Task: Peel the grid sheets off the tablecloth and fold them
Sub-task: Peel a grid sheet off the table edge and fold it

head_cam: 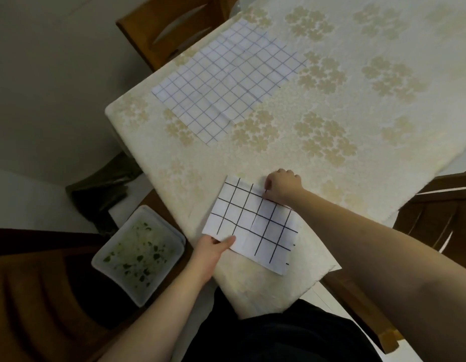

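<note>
near grid sheet [252,226] | left hand [211,253] pinches corner | right hand [282,185] grips far edge | tablecloth [331,131]

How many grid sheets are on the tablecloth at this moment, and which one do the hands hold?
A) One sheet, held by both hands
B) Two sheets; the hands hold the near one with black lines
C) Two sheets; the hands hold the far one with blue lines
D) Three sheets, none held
B: the left hand and right hand pinch the black-lined sheet, while the blue-lined sheet lies untouched farther away on the tablecloth.
</note>
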Demonstrator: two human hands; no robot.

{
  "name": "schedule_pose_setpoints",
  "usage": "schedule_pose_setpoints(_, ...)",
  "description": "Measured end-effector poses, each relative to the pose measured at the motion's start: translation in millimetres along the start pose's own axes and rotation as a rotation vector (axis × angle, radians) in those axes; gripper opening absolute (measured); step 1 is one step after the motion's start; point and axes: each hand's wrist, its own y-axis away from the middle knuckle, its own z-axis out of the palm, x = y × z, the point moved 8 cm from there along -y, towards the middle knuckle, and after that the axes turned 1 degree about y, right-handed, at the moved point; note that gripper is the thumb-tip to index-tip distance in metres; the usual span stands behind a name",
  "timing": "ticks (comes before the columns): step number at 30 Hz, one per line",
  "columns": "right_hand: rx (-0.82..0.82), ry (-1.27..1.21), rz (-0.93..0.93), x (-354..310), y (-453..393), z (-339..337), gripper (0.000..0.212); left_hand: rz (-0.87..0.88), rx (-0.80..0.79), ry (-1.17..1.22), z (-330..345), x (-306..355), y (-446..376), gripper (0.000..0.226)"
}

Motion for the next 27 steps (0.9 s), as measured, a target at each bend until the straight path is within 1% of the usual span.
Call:
schedule_pose_setpoints(1, -0.012, -0.033, -0.003, 0, 0, -2, 0.018, 0.019, 0.034, -0.131, -2, 3, -1, 0.021)
schedule_pose_setpoints(2, -0.036, -0.086, -0.009, 1, 2, -4, 0.014, 0.036, 0.072, -0.201, -4, 7, -4, 0.019)
schedule_pose_setpoints(4, -0.091, -0.200, -0.034, 5, 7, -10, 0.014, 0.105, 0.115, -0.222, -9, 20, -6, 0.008)
schedule_pose_setpoints(5, -0.115, -0.257, -0.041, 10, 11, -13, 0.015, 0.154, 0.126, -0.225, -11, 28, -8, 0.007)
schedule_pose_setpoints(8, -0.196, -0.484, -0.041, 27, 27, -15, 0.019, 0.253, 0.115, -0.169, -17, 46, -10, 0.014)
schedule_pose_setpoints(10, -0.221, -0.591, -0.063, 38, 37, -13, 0.013, 0.334, 0.118, -0.155, -17, 61, -8, 0.017)
schedule_pose_setpoints(12, -0.192, -0.684, -0.084, 48, 42, -10, 0.022, 0.430, 0.117, -0.198, -14, 75, -6, 0.020)
schedule_pose_setpoints(13, -0.169, -0.727, -0.072, 54, 43, -9, 0.019, 0.481, 0.096, -0.235, -10, 82, -4, 0.023)
schedule_pose_setpoints(14, -0.149, -0.782, -0.062, 59, 47, -10, 0.016, 0.543, 0.060, -0.290, -6, 87, -3, 0.032)
schedule_pose_setpoints(15, -0.138, -0.810, -0.063, 64, 49, -9, 0.019, 0.598, 0.011, -0.354, -1, 89, -3, 0.043)
schedule_pose_setpoints(17, -0.120, -0.816, -0.060, 71, 54, -8, 0.029, 0.645, -0.052, -0.509, 5, 86, -2, 0.059)
schedule_pose_setpoints(20, -0.062, -0.809, 0.007, 82, 56, -6, 0.035, 0.611, -0.037, -0.674, 6, 76, -5, 0.065)
schedule_pose_setpoints(22, -0.045, -0.887, 0.046, 86, 58, -2, 0.028, 0.581, 0.006, -0.690, 5, 73, -6, 0.060)
schedule_pose_setpoints(23, -0.034, -0.902, 0.055, 88, 58, 1, 0.022, 0.582, 0.024, -0.692, 6, 73, -6, 0.056)
schedule_pose_setpoints(24, -0.022, -0.878, 0.051, 89, 59, 2, 0.021, 0.582, 0.035, -0.705, 9, 74, -7, 0.050)
schedule_pose_setpoints(26, -0.013, -0.767, 0.032, 85, 61, 6, 0.033, 0.581, 0.042, -0.752, 18, 77, -10, 0.037)
schedule_pose_setpoints(27, -0.006, -0.723, 0.030, 83, 62, 8, 0.038, 0.590, 0.049, -0.785, 23, 80, -12, 0.034)
